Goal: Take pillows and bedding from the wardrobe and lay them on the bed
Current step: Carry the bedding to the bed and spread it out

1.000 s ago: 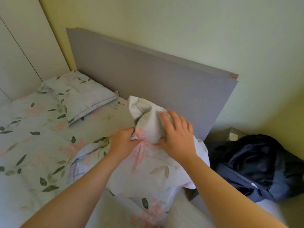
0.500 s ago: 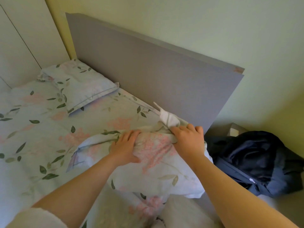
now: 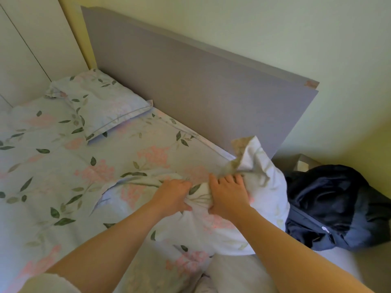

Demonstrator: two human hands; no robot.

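Observation:
A floral pillow lies at the bed's right edge near the grey headboard. Both hands press into its top. My left hand bunches the pillowcase fabric in its fingers. Beside it, my right hand grips a fold of the same case, whose loose end sticks up against the headboard. A second floral pillow lies flat at the far left corner of the bed. The bed is covered by a matching floral sheet.
A dark blue jacket is heaped on something beside the bed at the right. White wardrobe panels stand behind the bed at the left. A pale yellow-green wall rises behind the headboard.
The pillow's upright end was pushed down, then the loose case end rose again by the headboard. Both hands have drawn together and now gather the fabric in the pillow's middle.

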